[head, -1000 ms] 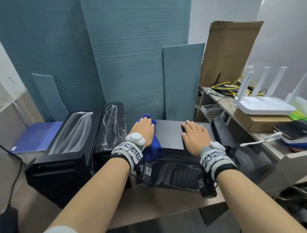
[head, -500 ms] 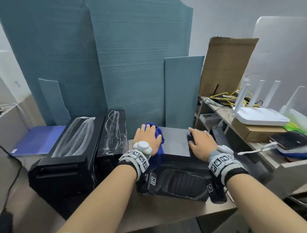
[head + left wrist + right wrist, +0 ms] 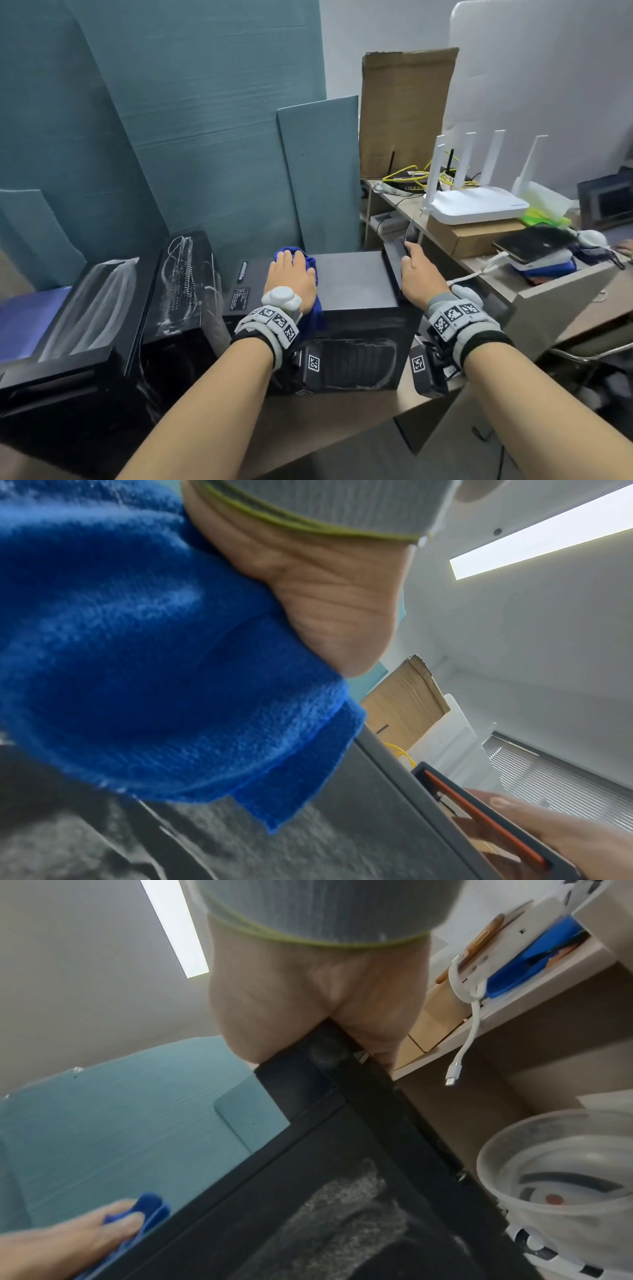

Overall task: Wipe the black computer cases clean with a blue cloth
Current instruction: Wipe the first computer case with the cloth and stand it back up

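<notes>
A black computer case (image 3: pixel 352 287) lies on the desk in front of me, its dusty front panel (image 3: pixel 356 359) facing me. On its top, near the back left, my left hand (image 3: pixel 291 274) lies flat on the blue cloth (image 3: pixel 313 270) and presses it down. The left wrist view shows the cloth (image 3: pixel 154 656) bunched under my palm. My right hand (image 3: pixel 412 267) grips the raised right edge (image 3: pixel 394 267) of the same case, thumb on top. In the right wrist view my palm (image 3: pixel 308 988) sits on the case's corner (image 3: pixel 308 1069). Two more black cases (image 3: pixel 85 308) (image 3: pixel 181 284), streaked with dust, stand to the left.
Teal foam boards (image 3: pixel 205 137) lean on the wall behind the cases. A shelf (image 3: pixel 548 291) on the right holds a white router (image 3: pixel 476 205), a cardboard box (image 3: pixel 479 236) and devices, with a white cable (image 3: pixel 466 1031) hanging off it. Below it stands a clear tub of water (image 3: pixel 565 1177).
My right hand slid from lying flat on the case top to its right edge and took hold of it. My left hand stayed on the cloth.
</notes>
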`<state>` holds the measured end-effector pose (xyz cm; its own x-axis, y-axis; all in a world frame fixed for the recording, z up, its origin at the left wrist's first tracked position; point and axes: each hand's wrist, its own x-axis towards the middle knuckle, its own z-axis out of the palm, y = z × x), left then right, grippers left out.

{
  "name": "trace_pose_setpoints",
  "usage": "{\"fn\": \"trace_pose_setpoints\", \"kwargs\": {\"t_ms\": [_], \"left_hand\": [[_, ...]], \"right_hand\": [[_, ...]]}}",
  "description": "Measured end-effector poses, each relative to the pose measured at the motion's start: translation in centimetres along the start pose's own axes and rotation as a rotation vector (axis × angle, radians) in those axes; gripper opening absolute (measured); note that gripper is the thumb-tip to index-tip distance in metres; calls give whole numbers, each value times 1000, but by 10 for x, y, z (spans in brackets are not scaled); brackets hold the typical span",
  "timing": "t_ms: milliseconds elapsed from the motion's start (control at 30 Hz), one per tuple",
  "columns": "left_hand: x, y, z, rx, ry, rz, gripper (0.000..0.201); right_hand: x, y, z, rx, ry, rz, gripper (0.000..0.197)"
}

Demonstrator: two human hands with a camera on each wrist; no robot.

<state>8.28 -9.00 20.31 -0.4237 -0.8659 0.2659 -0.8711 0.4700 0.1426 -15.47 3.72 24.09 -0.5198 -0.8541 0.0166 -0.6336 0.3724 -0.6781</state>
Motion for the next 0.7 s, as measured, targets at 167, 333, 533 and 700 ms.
{"fn": "trace_pose_setpoints", "kwargs": {"t_ms": [167, 333, 533, 700], "left_hand": [[10, 42, 8, -33, 24, 147, 27], [11, 91, 10, -90, 14, 276, 23], [6, 130, 8, -157, -17, 406, 25], [-12, 120, -3, -297, -84, 377, 29]], "right_hand": [[3, 2, 4, 31, 21, -110, 49], [8, 5, 8, -19, 41, -145, 48], [7, 3, 4, -63, 27, -88, 49], [8, 1, -1, -88, 12, -55, 51]]}}
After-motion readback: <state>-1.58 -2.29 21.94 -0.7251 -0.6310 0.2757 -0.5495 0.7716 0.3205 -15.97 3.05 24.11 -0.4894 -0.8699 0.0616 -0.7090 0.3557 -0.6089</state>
